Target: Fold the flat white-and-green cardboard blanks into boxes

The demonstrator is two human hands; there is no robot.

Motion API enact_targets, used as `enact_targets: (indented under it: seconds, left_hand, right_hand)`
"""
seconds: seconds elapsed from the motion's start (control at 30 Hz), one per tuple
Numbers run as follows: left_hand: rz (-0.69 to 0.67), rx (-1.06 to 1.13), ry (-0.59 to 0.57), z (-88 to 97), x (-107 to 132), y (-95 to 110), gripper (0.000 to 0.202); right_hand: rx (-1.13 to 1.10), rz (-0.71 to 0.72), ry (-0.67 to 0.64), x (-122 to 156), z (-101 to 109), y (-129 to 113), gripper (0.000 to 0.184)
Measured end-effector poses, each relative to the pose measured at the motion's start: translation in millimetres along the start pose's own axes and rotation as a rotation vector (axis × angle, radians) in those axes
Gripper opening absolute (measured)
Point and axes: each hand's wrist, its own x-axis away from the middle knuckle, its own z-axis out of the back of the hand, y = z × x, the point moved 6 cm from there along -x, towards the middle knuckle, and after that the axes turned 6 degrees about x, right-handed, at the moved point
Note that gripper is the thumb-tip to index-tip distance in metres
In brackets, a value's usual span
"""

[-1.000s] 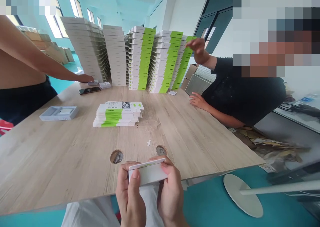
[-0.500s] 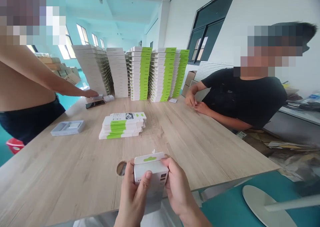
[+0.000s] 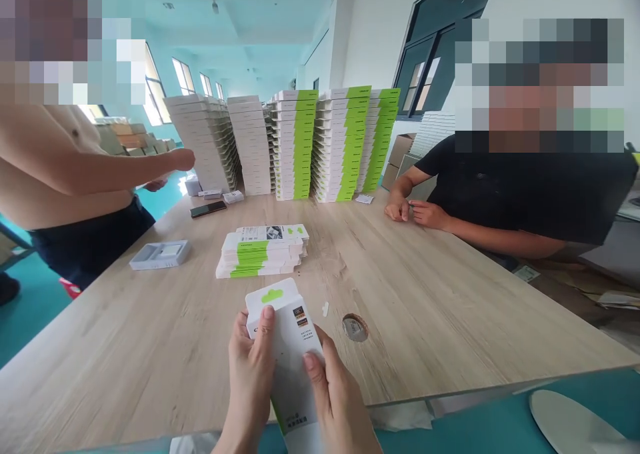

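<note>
Head view: white-and-green cardboard box (image 3: pixel 286 354) tilted, gripped in both hands over the near edge of the table (image 3: pixel 425 354). Left hand (image 3: pixel 250 374) clasping one long side, right hand (image 3: pixel 337 404) curled around the other, fingers closed on card. Seemingly light, stiff, thin-walled; best held by long sides. Stack of boxes (image 3: pixel 263 254) mid-table.

Left hand (image 3: pixel 249 364) and right hand (image 3: pixel 339 404) gripping a white box (image 3: pixel 291 354) from either side, tilted, green mark on top, above a wooden table (image 3: pixel 125 354). Ahead, a low stack of boxes (image 3: pixel 263 253); farther off, tall stacks (image 3: pixel 340 144) between a shirtless person (image 3: pixel 65 167) and a person in black (image 3: pixel 515 194).
</note>
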Motion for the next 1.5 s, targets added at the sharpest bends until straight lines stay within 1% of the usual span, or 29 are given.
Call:
enact_targets:
  seconds: [0.03, 0.1, 0.17, 0.2, 0.23, 0.3, 0.37, 0.4, 0.47, 0.53, 0.57, 0.63, 0.67, 0.7, 0.77, 0.83, 0.87, 0.93, 1.0, 1.07, 1.13, 1.2, 1.27, 1.3, 1.33, 1.37, 1.4, 1.47, 1.5]
  left_hand:
    - [-0.016, 0.002, -0.037, -2.5, 2, -1, 0.070]
    - [-0.014, -0.005, -0.147, -7.1, 5, -6, 0.069]
    - [0.021, -0.017, -0.231, -5.5, 3, -16, 0.069]
    - [0.052, -0.013, -0.241, -1.5, 0, -22, 0.070]
    - [0.085, 0.000, -0.217, 4.8, -5, -28, 0.072]
    - [0.153, 0.046, -0.112, 18.5, -16, -37, 0.079]
    - [0.188, 0.079, -0.050, 24.3, -23, -41, 0.084]
    - [0.176, 0.066, -0.061, 22.7, -25, -40, 0.083]
    - [0.114, -0.027, -0.163, 12.5, -29, -34, 0.078]
    - [0.000, -0.176, -0.251, 2.1, -40, -25, 0.073]
    - [-0.102, -0.286, -0.281, -2.6, -49, -18, 0.071]
    - [-0.379, -0.546, -0.306, -12.4, -76, 2, 0.063]
    - [-0.575, -0.739, -0.326, -20.5, -90, 13, 0.061]
    - [-0.671, -0.840, -0.335, -26.6, -108, 22, 0.057]
    - [-0.751, -0.974, -0.367, -37.7, -147, 36, 0.046]
    - [-0.787, -1.112, -0.417, -47.3, -180, 46, 0.045]
    - [-0.791, -1.181, -0.442, -50.3, -193, 49, 0.046]
    - [-0.789, -1.296, -0.488, -52.1, -211, 54, 0.046]
    - [-0.794, -1.368, -0.514, -49.2, -217, 59, 0.041]
    - [-0.823, -1.394, -0.503, -43.8, -212, 68, 0.039]
    - [-0.877, -1.373, -0.452, -37.5, -196, 80, 0.041]
    - [-0.945, -1.307, -0.350, -28.9, -168, 96, 0.046]
    - [-0.989, -1.221, -0.202, -16.4, -132, 109, 0.052]
    - [-0.985, -1.171, -0.127, -8.9, -112, 112, 0.056]
    - [-0.957, -1.118, -0.077, -1.6, -93, 111, 0.058]
    - [-0.888, -1.042, -0.050, 5.8, -76, 107, 0.058]
    - [-0.739, -0.875, -0.022, 16.3, -63, 98, 0.058]
    - [-0.438, -0.584, -0.032, 30.4, -40, 70, 0.063]
    - [-0.308, -0.481, -0.040, 35.0, -29, 54, 0.067]
  right_hand:
    - [-0.003, -0.002, -0.009, -3, 0, 1, 0.051]
    - [-0.025, -0.021, -0.010, -11, 2, 3, 0.052]
    - [-0.056, -0.034, -0.007, -17, 4, 3, 0.053]
    - [-0.070, -0.032, -0.021, -19, 3, 3, 0.053]
    - [-0.084, -0.025, -0.054, -20, 1, 3, 0.054]
    - [-0.107, -0.031, -0.166, -20, -4, 5, 0.058]
    - [-0.112, -0.105, -0.293, -20, -6, 10, 0.064]
    - [-0.108, -0.158, -0.343, -21, -6, 13, 0.067]
    - [-0.086, -0.266, -0.378, -28, 3, 19, 0.072]
    - [-0.051, -0.360, -0.321, -41, 20, 25, 0.076]
    - [-0.038, -0.394, -0.277, -50, 30, 27, 0.077]
    - [-0.030, -0.426, -0.203, -71, 50, 31, 0.078]
    - [-0.035, -0.426, -0.181, -84, 59, 34, 0.077]
    - [-0.037, -0.417, -0.159, -98, 67, 36, 0.076]
    - [-0.010, -0.388, -0.112, -127, 82, 43, 0.071]
    - [0.064, -0.337, -0.052, -155, 94, 51, 0.065]
    - [0.109, -0.311, -0.012, -167, 99, 57, 0.064]
    - [0.193, -0.266, 0.093, -184, 108, 69, 0.066]
    - [0.270, -0.217, 0.229, -190, 116, 80, 0.072]
    - [0.340, -0.136, 0.344, -188, 120, 87, 0.074]
    - [0.383, -0.018, 0.410, -181, 119, 88, 0.070]
    - [0.408, 0.112, 0.453, -175, 117, 82, 0.059]
    - [0.422, 0.233, 0.483, -169, 114, 70, 0.050]
    - [0.422, 0.292, 0.487, -165, 112, 61, 0.046]
    - [0.418, 0.350, 0.484, -161, 108, 51, 0.042]
    - [0.412, 0.408, 0.474, -155, 104, 40, 0.038]
    - [0.401, 0.467, 0.452, -147, 99, 27, 0.034]
    - [0.349, 0.571, 0.368, -126, 85, -1, 0.025]
    - [0.309, 0.613, 0.304, -114, 78, -15, 0.020]
